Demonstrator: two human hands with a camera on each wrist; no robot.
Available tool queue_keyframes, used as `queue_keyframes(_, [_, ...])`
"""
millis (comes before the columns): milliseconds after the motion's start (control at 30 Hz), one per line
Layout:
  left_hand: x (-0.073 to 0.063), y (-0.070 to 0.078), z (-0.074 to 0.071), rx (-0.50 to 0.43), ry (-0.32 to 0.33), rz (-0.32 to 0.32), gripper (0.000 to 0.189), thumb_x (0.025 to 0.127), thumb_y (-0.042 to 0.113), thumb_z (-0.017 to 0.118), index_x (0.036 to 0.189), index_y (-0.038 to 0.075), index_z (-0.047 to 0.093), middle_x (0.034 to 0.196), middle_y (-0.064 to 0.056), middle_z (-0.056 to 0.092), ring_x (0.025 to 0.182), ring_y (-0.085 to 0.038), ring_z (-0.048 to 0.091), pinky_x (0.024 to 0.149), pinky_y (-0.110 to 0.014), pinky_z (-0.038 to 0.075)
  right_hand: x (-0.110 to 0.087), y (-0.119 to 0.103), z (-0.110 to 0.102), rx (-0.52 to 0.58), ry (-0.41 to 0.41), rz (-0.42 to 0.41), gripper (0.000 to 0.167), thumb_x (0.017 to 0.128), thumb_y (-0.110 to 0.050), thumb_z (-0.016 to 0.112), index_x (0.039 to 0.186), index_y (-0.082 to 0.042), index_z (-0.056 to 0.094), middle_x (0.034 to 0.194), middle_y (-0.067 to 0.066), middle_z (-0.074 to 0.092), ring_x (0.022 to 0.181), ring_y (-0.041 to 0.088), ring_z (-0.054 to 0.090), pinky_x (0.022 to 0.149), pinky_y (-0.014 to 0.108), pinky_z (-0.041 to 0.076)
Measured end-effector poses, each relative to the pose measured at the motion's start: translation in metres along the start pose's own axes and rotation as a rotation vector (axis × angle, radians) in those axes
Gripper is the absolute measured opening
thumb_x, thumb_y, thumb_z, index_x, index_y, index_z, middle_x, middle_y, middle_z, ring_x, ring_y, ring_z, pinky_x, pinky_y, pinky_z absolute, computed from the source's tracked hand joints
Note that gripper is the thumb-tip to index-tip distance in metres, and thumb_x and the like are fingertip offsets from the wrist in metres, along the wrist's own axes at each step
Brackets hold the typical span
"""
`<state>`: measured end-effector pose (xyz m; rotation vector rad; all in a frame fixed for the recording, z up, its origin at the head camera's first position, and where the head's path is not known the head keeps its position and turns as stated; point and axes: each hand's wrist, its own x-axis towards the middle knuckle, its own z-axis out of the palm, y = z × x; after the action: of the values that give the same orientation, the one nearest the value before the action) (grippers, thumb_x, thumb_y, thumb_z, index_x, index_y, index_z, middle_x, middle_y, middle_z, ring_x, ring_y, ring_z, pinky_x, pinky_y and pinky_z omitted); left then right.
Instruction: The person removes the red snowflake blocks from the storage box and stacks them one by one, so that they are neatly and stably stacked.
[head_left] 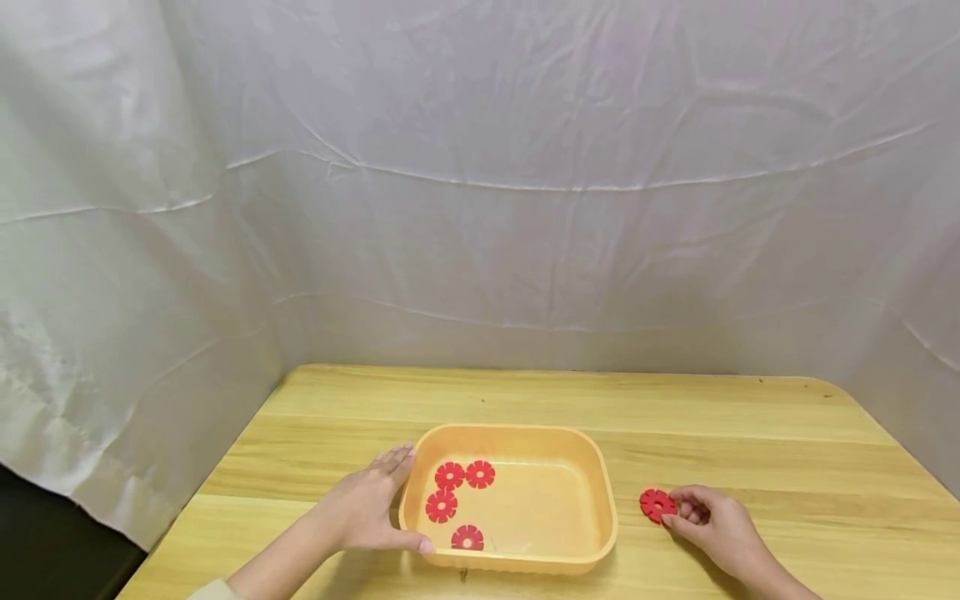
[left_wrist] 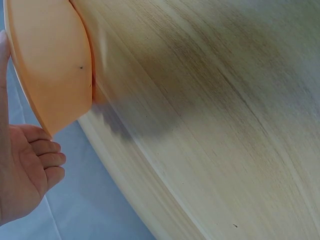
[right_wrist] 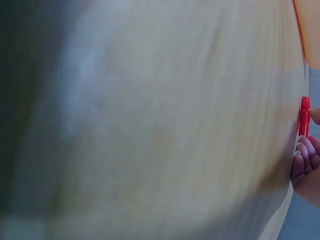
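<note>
My left hand (head_left: 372, 508) rests at the left end of an orange plastic basin (head_left: 517, 562), thumb along the front rim and fingers against the left side. In the left wrist view its fingertips meet the corner of the basin (left_wrist: 55, 65). Several red notched plastic discs with centre holes, such as this flower-shaped disc (head_left: 442, 506), lie in the basin's left half. Right of the basin, my right hand (head_left: 716, 527) pinches a red notched disc (head_left: 654, 505) between thumb and fingers, low over the table. The right wrist view shows that red disc (right_wrist: 303, 117) edge-on.
A wooden table (head_left: 795, 467) with light grain lies under everything. Pale grey cloth (head_left: 525, 250) hangs behind it and at both sides. A dark area (head_left: 45, 542) shows beyond the table's left edge.
</note>
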<state>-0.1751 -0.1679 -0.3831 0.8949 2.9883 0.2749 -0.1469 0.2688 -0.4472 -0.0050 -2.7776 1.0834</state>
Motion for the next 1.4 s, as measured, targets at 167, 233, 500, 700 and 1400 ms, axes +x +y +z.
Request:
queue_keyframes(167, [0.0,0.0,0.0,-0.002,-0.003,-0.002,0.115,0.063,0.079,0.058,0.136,-0.008,0.039,0.143,-0.024,0.039,0.131,-0.039,0.039,0.101,-0.05,0.042,0.0,0.0,0.0,-0.002,-0.001,-0.002,0.024,0.073,-0.005,0.074,0.094,0.003,0.066,0.068,-0.003,0.053,0.059,-0.003,0.042,0.053,0.017,0.042])
queue_keyframes(233, [0.0,0.0,0.001,-0.002,-0.003,-0.002,0.115,0.063,0.079,0.058,0.137,-0.007,0.039,0.143,-0.024,0.039,0.131,-0.039,0.039,0.101,-0.05,0.042,0.0,0.0,0.0,-0.003,0.003,-0.005,0.023,0.073,-0.005,0.074,0.093,0.003,0.066,0.068,-0.003,0.053,0.058,-0.003,0.041,0.053,0.016,0.042])
queue_keyframes(500, [0.0,0.0,0.001,-0.003,0.0,0.0,0.115,0.063,0.078,0.059,0.136,-0.008,0.039,0.143,-0.025,0.039,0.131,-0.039,0.039,0.101,-0.049,0.042,0.001,0.0,0.0,-0.006,-0.006,0.015,0.026,0.073,-0.005,0.075,0.095,0.004,0.066,0.069,-0.002,0.053,0.059,-0.003,0.041,0.053,0.016,0.041])
queue_keyframes(700, [0.0,0.0,0.0,-0.009,-0.005,0.0,0.115,0.063,0.078,0.059,0.136,-0.008,0.039,0.143,-0.025,0.038,0.131,-0.039,0.039,0.101,-0.05,0.042,0.001,-0.002,-0.002,0.01,-0.038,0.049,0.028,0.074,-0.005,0.074,0.099,0.005,0.066,0.071,-0.001,0.054,0.06,-0.002,0.042,0.054,0.016,0.042])
queue_keyframes(1400, [-0.001,0.0,0.0,-0.002,0.002,0.003,0.115,0.063,0.079,0.059,0.136,-0.007,0.039,0.143,-0.024,0.039,0.131,-0.039,0.039,0.101,-0.05,0.042,0.005,-0.013,-0.008,0.066,0.076,-0.028,0.027,0.076,-0.003,0.071,0.1,0.006,0.066,0.075,-0.002,0.059,0.062,-0.005,0.047,0.057,0.016,0.048])
